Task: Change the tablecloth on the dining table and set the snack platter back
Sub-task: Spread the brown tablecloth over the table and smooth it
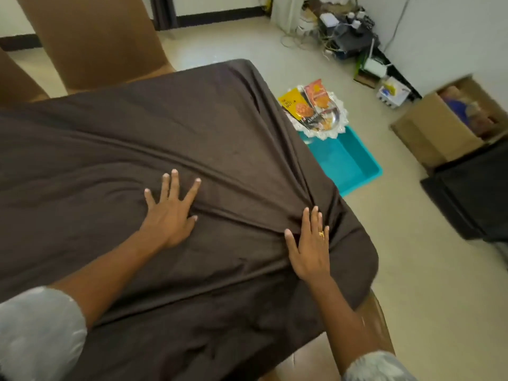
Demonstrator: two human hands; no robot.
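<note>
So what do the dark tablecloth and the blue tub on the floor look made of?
Tablecloth: soft matte fabric, dark brown, probably cotton-like; it gathers into long soft creases. Tub: likely moulded plastic, turquoise, smooth with slight sheen and a rigid rim.

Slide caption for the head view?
Left hand and right hand pressed flat on the brown tablecloth; snack platter sits on a teal tub on the floor.

Left grip (170, 213) lies palm-down with fingers splayed; right grip (309, 248) palm-down, fingers straight, thumb apart.
</note>
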